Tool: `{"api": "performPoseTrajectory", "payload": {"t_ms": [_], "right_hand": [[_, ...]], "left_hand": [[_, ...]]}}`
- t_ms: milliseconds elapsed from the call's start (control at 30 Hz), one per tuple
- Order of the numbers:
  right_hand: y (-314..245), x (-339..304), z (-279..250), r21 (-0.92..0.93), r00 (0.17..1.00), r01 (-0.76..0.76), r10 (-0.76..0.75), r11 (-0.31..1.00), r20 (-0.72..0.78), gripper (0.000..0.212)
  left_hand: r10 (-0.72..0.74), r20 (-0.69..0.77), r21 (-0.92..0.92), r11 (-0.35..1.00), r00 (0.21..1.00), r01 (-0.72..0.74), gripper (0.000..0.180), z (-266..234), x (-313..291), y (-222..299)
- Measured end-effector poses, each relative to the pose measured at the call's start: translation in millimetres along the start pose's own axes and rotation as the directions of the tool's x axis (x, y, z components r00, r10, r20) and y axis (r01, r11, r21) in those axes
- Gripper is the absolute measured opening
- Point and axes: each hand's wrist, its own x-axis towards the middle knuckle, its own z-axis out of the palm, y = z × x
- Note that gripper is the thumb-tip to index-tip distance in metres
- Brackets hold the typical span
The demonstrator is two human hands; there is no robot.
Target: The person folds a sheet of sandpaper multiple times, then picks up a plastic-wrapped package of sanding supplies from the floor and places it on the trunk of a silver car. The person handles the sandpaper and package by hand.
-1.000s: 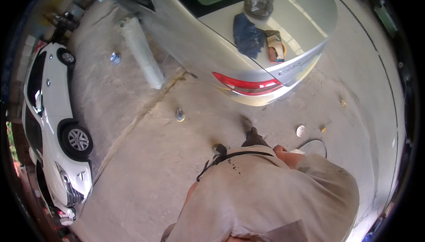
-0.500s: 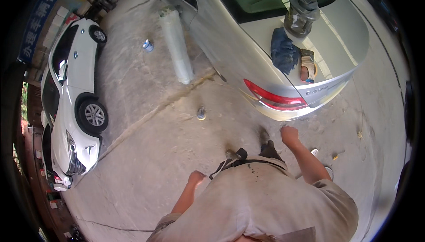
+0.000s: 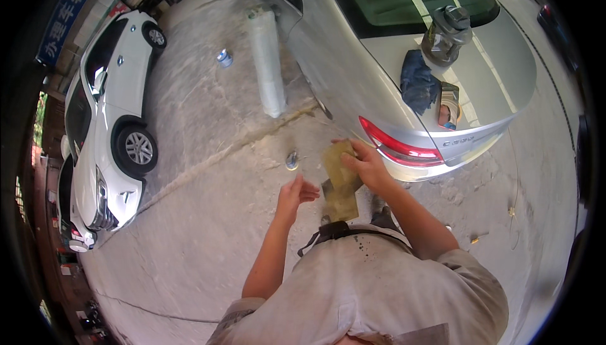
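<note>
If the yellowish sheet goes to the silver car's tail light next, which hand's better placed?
Probably the right hand: it grips the yellowish sheet and is closer to the tail light. The left hand looks empty and sits farther from it.

The head view looks steeply down past the wearer's shirt (image 3: 404,285) toward the floor (image 3: 208,244). Its fisheye sweep takes in a silver car (image 3: 369,70) nearby and a white car (image 3: 124,92) farther left.
</note>
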Motion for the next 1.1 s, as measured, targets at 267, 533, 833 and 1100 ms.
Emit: {"api": "performPoseTrajectory", "payload": {"t_ms": [267,533,833,1100], "right_hand": [[-35.2,14.6,33.8,0.134,0.945,0.012,-0.055,0.991,0.322,0.05],[-29.9,10.9,36.3,0.082,0.944,0.086,-0.108,0.993,0.313,0.036],[-23.2,10.1,43.9,0.145,0.94,0.192,-0.224,0.971,0.258,0.042],[-26.3,12.9,42.1,0.237,0.951,0.154,-0.209,0.959,0.229,0.051]], "left_hand": [[0.018,0.12,-0.258,0.966,0.993,0.014,0.037,40.9,5.4,64.0],[-0.01,0.253,-0.383,0.917,0.967,0.109,0.035,30.0,1.7,58.9],[0.101,0.103,-0.51,0.859,0.989,-0.035,0.034,47.9,-11.1,63.1],[0.268,0.001,-0.413,0.877,0.963,-0.244,0.026,43.1,-5.4,53.4]]}}
